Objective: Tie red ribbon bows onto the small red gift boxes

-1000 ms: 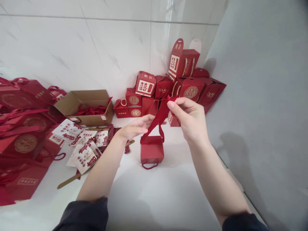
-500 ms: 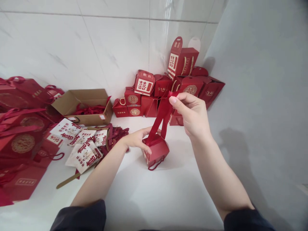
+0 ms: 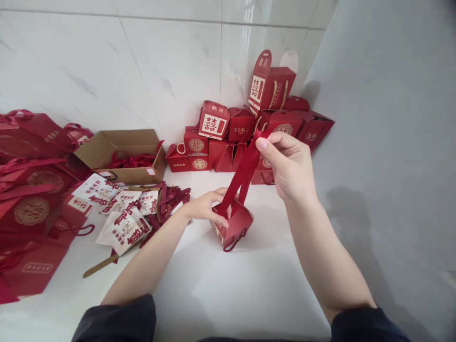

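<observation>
- Shiny white tile wall behind, white counter under the hands.
- Small red box below and between the hands; dark cord handle at the front.
- Left hand curled round the box's left side, thumb on top.
- Right hand higher up, thumb and finger pinching the top of a red ribbon, two long strands running down to the box.
- Just changed: left hand now on the box, not only up by the ribbon like a second ago; box turned askew.
- Probably meaning: box kept steady, ribbon easy to hold straight.
- Past the hands, stacked red boxes; beyond the left hand, white cards and an open brown carton.
</observation>
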A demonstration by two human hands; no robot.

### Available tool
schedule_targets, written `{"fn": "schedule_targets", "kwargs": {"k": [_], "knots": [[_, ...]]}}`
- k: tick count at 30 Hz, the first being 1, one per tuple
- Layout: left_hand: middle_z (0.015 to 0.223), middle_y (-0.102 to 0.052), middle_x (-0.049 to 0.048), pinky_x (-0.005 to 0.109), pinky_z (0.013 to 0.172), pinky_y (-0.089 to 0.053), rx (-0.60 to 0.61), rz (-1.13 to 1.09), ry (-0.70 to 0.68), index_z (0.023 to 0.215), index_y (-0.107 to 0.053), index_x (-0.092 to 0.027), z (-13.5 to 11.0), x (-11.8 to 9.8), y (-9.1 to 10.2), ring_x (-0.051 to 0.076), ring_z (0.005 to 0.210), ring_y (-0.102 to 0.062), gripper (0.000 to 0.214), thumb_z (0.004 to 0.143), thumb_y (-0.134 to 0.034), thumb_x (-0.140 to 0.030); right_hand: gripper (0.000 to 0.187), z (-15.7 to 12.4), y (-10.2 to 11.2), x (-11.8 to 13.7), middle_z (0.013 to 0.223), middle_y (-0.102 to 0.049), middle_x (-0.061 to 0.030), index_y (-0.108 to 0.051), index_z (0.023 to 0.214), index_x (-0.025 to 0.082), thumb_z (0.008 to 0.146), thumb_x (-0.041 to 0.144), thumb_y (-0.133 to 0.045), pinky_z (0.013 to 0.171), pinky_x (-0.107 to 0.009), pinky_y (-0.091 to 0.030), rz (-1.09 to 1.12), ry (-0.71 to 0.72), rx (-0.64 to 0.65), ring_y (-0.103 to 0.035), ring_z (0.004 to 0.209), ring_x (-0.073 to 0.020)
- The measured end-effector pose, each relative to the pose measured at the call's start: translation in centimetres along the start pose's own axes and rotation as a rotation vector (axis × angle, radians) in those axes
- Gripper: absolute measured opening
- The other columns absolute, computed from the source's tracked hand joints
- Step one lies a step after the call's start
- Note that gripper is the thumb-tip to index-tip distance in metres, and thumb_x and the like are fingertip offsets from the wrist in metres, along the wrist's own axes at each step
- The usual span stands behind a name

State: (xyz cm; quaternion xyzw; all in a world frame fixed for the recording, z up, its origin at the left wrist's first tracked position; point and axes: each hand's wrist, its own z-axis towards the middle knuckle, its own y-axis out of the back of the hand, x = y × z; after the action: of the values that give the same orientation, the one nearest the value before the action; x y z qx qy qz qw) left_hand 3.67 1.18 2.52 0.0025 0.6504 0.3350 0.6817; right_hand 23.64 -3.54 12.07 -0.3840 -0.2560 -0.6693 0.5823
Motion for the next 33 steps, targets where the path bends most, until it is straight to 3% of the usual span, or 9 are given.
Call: {"fn": "schedule_targets", "kwargs": {"k": [4, 12, 16, 20, 24, 29, 33], "knots": [[0.124, -0.057, 0.01, 0.041, 0.107, -0.032, 0.045, 0.025, -0.027, 0.078, -0.077, -0.021, 0.1, 0.4, 0.4, 0.031, 0.123, -0.046, 0.02, 0.064, -0.08, -0.035, 0.019, 0.0, 0.0, 0.0, 0.07, -0.06, 0.0027, -0.064, 0.073, 0.022, 0.078, 0.039, -0.071, 0.064, -0.027, -0.048, 0.031, 0.005, 0.005, -0.057, 0.066, -0.0118], [0.114, -0.063, 0.0093, 0.04, 0.099, -0.039, -0.019, -0.017, 0.033, 0.082, -0.075, -0.02, 0.2, 1.6, -0.7, 0.027, 0.115, -0.051, 0.021, 0.067, -0.078, -0.034, 0.022, -0.1, 0.0, 0.4, 0.07, -0.059, 0.0018, -0.062, 0.074, 0.023, 0.078, 0.043, -0.069, 0.059, -0.026, -0.048, -0.02, 0.03, -0.019, -0.056, 0.065, -0.012], [0.113, -0.063, 0.0119, 0.042, 0.094, -0.043, -0.13, -0.136, 0.091, 0.107, -0.064, -0.018, 0.0, 1.7, -1.6, 0.025, 0.106, -0.058, 0.048, 0.064, -0.08, -0.029, 0.022, 0.0, 0.0, 0.2, 0.07, -0.059, 0.0019, -0.063, 0.074, 0.023, 0.078, 0.043, -0.07, 0.058, -0.026, -0.047, -0.012, 0.038, -0.016, -0.056, 0.065, -0.0119], [0.124, -0.059, 0.0166, 0.045, 0.098, -0.041, -0.081, -0.278, 0.099, 0.118, -0.054, -0.018, 0.0, 1.7, -1.9, 0.027, 0.115, -0.055, 0.06, 0.065, -0.08, -0.023, 0.026, 0.3, 0.2, 0.0, 0.065, -0.056, 0.002, -0.063, 0.073, 0.022, 0.076, 0.047, -0.07, 0.052, -0.025, -0.045, -0.042, 0.033, -0.049, -0.056, 0.062, -0.0122], [0.124, -0.058, 0.0181, 0.044, 0.098, -0.043, -0.067, -0.377, 0.098, 0.116, -0.053, -0.017, -0.1, 2.1, -2.1, 0.026, 0.115, -0.056, 0.055, 0.067, -0.078, -0.02, 0.026, 0.6, 0.4, -0.1, 0.061, -0.053, 0.0028, -0.064, 0.071, 0.022, 0.076, 0.047, -0.071, 0.047, -0.024, -0.041, -0.049, 0.029, -0.065, -0.053, 0.057, -0.0114], [0.112, -0.063, 0.0162, 0.041, 0.093, -0.045, -0.129, -0.421, 0.086, 0.092, -0.055, -0.014, -0.2, 2.8, -2.6, 0.025, 0.109, -0.059, 0.036, 0.066, -0.079, -0.02, 0.025, 0.6, 0.5, 0.1, 0.057, -0.049, 0.0038, -0.062, 0.069, 0.022, 0.077, 0.045, -0.07, 0.045, -0.025, -0.039, -0.027, 0.044, -0.07, -0.05, 0.052, -0.0103], [0.105, -0.064, 0.0113, 0.039, 0.09, -0.046, -0.201, -0.411, 0.094, 0.095, -0.054, -0.015, -0.1, 3.5, -2.9, 0.023, 0.102, -0.061, 0.045, 0.061, -0.083, -0.021, 0.022, 0.2, 0.2, 1.1, 0.061, -0.052, 0.0032, -0.063, 0.069, 0.022, 0.077, 0.041, -0.071, 0.051, -0.026, -0.042, -0.04, 0.093, -0.042, -0.052, 0.057, -0.0109]]}}
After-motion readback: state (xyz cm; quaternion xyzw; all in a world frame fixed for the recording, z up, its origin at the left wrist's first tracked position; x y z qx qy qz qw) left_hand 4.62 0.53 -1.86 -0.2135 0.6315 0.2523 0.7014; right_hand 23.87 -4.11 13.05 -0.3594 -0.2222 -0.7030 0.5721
